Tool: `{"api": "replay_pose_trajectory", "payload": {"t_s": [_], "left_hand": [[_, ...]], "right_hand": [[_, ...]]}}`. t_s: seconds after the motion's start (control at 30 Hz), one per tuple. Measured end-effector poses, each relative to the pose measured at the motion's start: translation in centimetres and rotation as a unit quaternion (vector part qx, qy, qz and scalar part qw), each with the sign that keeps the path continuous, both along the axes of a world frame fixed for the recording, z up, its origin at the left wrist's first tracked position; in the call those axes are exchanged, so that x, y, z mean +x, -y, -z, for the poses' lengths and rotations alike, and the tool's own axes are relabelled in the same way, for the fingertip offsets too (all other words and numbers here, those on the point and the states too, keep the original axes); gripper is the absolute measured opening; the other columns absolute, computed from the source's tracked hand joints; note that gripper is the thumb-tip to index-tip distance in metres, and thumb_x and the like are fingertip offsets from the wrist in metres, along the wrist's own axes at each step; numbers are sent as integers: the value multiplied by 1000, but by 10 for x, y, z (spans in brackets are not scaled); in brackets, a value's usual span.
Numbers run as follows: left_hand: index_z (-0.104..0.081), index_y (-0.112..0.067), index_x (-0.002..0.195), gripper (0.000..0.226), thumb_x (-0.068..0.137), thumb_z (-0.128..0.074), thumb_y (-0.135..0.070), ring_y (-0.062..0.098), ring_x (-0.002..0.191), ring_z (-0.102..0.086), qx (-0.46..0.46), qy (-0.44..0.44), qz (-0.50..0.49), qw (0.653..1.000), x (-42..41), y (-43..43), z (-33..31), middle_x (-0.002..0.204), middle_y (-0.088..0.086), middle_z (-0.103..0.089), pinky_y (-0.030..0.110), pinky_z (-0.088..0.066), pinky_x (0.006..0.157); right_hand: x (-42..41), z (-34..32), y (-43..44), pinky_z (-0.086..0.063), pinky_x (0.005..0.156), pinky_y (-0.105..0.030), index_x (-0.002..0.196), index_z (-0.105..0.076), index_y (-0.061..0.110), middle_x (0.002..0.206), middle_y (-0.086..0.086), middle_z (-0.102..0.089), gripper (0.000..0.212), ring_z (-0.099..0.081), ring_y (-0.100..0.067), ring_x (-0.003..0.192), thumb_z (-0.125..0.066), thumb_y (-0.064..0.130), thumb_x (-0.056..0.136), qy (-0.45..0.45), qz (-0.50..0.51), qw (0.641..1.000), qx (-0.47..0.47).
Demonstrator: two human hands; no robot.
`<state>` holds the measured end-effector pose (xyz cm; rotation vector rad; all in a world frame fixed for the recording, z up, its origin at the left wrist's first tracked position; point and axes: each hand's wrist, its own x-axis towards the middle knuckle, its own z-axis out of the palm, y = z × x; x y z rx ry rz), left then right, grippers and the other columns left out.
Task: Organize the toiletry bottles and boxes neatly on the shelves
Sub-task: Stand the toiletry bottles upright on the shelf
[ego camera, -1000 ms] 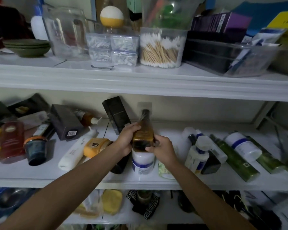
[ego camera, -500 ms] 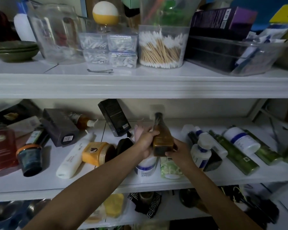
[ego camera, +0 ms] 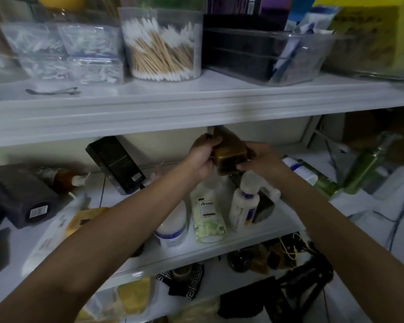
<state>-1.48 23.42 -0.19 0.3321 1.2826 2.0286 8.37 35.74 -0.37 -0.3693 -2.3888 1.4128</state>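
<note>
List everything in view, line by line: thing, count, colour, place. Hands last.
Cotton swab tub: 1, clear, upper shelf centre.
Small swab boxes: several, clear, upper shelf left.
Hairpin: 1, dark, upper shelf front.
Tray: 1, clear, upper shelf right.
Yellow box: 1, yellow, upper shelf far right.
Black box: 1, black, middle shelf, leaning back.
Dark box: 1, dark, middle shelf left.
Pump bottle: 1, brown, middle shelf left.
Lotion bottle: 1, white, middle shelf left.
White bottles: 3, white, middle shelf centre.
Green bottles: at least 2, green, middle shelf right.
Amber bottle: 1, amber, in both hands.
Left hand: 1, grips amber bottle.
Right hand: 1, grips amber bottle.
</note>
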Motion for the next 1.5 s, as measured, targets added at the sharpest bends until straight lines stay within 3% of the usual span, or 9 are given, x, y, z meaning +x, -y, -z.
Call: {"api": "replay_pose_trajectory", "payload": {"t_s": [0.1, 0.2, 0.37, 0.67, 0.87, 1.17, 1.27, 1.4, 1.5], "left_hand": [[-45, 0, 132, 39, 94, -49, -6, 18, 81, -59, 16, -19, 3, 1000, 17, -34, -10, 93, 7, -61, 22, -52, 58], [-45, -1, 132, 37, 96, -47, -6, 19, 77, -57, 25, -20, -9, 999, 39, -76, -20, 91, 7, -59, 20, -52, 46], [-43, -8, 133, 34, 99, -41, -10, 18, 80, -58, 1, -17, -16, 1000, 84, -150, -17, 98, 7, -59, 26, -54, 55], [-37, -26, 140, 42, 100, -42, -13, 21, 85, -63, -39, 119, -90, 988, 128, -178, 77, 116, 9, -61, 28, -57, 52], [-16, -34, 149, 54, 102, -37, -18, 30, 113, -56, -150, 75, -102, 981, 116, -172, 113, 134, 11, -51, 45, -52, 90], [-23, -28, 143, 45, 100, -37, -29, 28, 117, -52, -272, -20, -129, 953, 95, -192, 128, 133, 7, -50, 46, -43, 103], [-24, -16, 143, 49, 98, -40, -26, 31, 132, -40, -349, -131, -157, 915, 96, -194, 125, 142, 12, -42, 45, -33, 111], [-7, -4, 150, 65, 100, -39, -29, 28, 147, -3, -436, -329, -112, 830, 101, -192, 89, 158, 17, -5, 37, -6, 120], [1, -5, 150, 65, 102, -30, -37, 27, 147, 4, -493, -474, -58, 727, 86, -185, 33, 159, 15, 4, 35, 0, 118]], "right_hand": [[16, -4, -40, -54, 80, -33, 113, -58, -11, 95, -16, -69, 45, -64, -19, 85, -60, -24, 70, -17, 1, 999, -32], [34, -13, -85, -52, 86, -29, 114, -57, -10, 106, -21, -65, 42, -64, -20, 92, -60, -21, 74, -19, -1, 1000, -20], [72, -8, -160, -53, 65, -13, 111, -59, 3, 77, 12, -71, 47, -65, 2, 74, -59, -25, 73, -15, -21, 999, -20], [93, 79, -187, -45, 71, -10, 109, -62, 14, 93, 4, -67, 43, -64, -3, 86, -69, -9, 73, 127, -92, 987, 34], [77, 127, -179, -50, 84, -24, 112, -61, 29, 102, 4, -70, 58, -64, -14, 100, -62, -15, 75, 132, -117, 984, -36], [61, 130, -178, -50, 74, -14, 121, -54, 11, 100, -1, -65, 49, -64, -4, 92, -59, -14, 78, 136, -118, 983, -44], [60, 127, -186, -51, 89, -30, 122, -56, 7, 110, -10, -66, 49, -61, -27, 109, -68, 2, 74, 161, -147, 976, -24], [54, 90, -198, -47, 84, -11, 128, -46, 29, 126, 4, -58, 52, -57, -6, 112, -66, 9, 84, 198, -201, 959, -8], [35, 55, -213, -36, 104, -26, 145, -29, 26, 148, 2, -34, 72, -40, -15, 130, -62, 44, 83, 215, -164, 961, 59]]}}
